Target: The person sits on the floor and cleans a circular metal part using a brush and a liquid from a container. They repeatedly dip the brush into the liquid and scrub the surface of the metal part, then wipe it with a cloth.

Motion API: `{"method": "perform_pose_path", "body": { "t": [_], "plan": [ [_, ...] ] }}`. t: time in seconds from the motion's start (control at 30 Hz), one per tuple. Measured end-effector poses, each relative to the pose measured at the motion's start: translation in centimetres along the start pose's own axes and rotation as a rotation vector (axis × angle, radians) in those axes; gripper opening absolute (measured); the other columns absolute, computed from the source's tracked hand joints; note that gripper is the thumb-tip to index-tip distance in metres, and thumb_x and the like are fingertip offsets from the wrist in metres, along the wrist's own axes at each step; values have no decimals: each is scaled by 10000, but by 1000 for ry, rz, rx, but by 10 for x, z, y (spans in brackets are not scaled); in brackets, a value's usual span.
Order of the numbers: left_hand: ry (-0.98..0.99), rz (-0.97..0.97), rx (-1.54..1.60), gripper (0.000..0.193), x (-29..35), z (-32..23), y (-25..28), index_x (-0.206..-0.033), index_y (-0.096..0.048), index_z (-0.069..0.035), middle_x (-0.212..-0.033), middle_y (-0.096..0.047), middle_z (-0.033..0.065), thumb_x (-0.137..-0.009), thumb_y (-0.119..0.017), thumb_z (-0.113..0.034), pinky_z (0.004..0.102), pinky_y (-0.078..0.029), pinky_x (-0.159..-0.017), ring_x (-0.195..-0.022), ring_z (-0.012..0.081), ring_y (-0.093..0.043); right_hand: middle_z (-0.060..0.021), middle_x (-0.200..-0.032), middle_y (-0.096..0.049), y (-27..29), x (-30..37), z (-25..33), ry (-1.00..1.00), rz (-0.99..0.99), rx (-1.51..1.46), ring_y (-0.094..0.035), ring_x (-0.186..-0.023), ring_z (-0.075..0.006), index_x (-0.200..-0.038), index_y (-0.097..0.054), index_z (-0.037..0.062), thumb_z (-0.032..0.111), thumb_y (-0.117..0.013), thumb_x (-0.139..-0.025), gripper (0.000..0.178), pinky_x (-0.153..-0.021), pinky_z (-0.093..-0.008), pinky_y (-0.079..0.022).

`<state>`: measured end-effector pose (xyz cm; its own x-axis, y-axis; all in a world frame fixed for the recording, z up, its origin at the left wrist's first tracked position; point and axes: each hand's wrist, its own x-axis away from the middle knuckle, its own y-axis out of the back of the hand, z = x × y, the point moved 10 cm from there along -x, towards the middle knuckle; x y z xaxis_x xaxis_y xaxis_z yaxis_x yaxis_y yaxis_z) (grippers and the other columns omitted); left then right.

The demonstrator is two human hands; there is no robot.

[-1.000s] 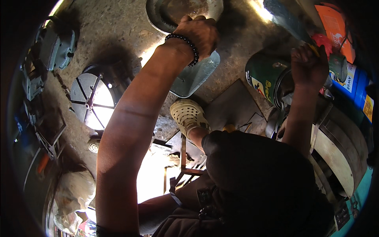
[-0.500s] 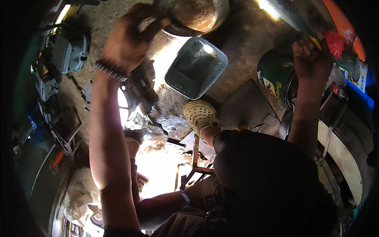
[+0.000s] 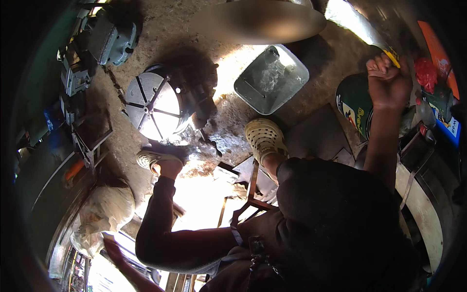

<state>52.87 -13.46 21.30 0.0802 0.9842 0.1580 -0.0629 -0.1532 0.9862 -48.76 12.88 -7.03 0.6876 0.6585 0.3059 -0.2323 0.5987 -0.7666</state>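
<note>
My right hand (image 3: 389, 82) is raised at the right, fingers curled round a slim yellow object (image 3: 392, 58) whose kind I cannot make out. Beneath it stands a dark green bucket (image 3: 357, 104). Low at the left edge, my left hand (image 3: 113, 247) reaches back beside a crumpled clear plastic bag (image 3: 109, 207); its fingers are dark and blurred. In front of me on the ground sits a grey-green rectangular basin (image 3: 287, 90) with some liquid in it. To its left is a round metal plate with radial slots (image 3: 146, 108), strongly lit.
A blurred oval shape (image 3: 258, 22) covers the round pan's place beyond the basin. Metal machine parts (image 3: 114, 41) line the left side. A red plastic bag (image 3: 426, 74) lies by an orange panel (image 3: 440, 61). A metal frame (image 3: 252, 190) stands between my legs.
My left hand has swung from above the ground near the pan down and back to the lower left. The view has shifted; the right hand keeps its hold on the yellow object.
</note>
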Motion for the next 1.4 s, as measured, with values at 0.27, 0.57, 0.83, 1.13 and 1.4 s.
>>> {"method": "perform_pose_path", "body": {
  "t": [0.27, 0.57, 0.83, 1.13, 1.4],
  "plan": [
    [789, 89, -170, 268, 275, 178, -77, -1123, -531, 35, -1069, -619, 155, -910, -560, -126, 394, -471, -873, -937, 272, -591, -54, -708, -488, -29, 13, -32, -32, 27, 68, -397, -621, -145, -930, -569, 26, 255, -447, -991, 266, -707, -328, -336],
    [721, 42, -508, 254, 198, 208, -24, -1041, -576, 61, -1016, -658, 211, -803, -588, -24, 485, -522, -790, -865, 323, -653, -65, -744, -507, -46, 0, -54, -50, 166, 0, -417, -636, -155, -1009, -561, -6, 264, -458, -997, 289, -717, -319, -346],
    [293, 134, 66, 484, 65, -7, -157, -1212, -574, 55, -1333, -526, 228, -821, -726, -187, 425, -390, -1055, -1246, 328, -489, -60, -722, -514, -21, 7, -48, -34, 86, -21, -419, -635, -150, -935, -571, 5, 274, -473, -996, 293, -707, -316, -343],
    [-109, 1065, 1065, 358, 114, -601, -396, -1186, -607, 27, -1037, -684, 104, -888, -678, -158, 309, -533, -782, -888, 183, -668, -71, -716, -520, -14, 6, -35, -4, 38, 12, -423, -628, -155, -929, -570, 16, 259, -460, -998, 275, -726, -337, -348],
    [668, 1531, 1588, 416, 164, -776, -425, -1275, -553, -219, -1068, -573, -37, -890, -691, -291, 289, -440, -747, -881, 139, -572, -84, -717, -521, 11, 9, -30, 1, -58, 71, -422, -612, -165, -910, -564, 17, 283, -444, -995, 304, -733, -346, -349]
  ]
}}
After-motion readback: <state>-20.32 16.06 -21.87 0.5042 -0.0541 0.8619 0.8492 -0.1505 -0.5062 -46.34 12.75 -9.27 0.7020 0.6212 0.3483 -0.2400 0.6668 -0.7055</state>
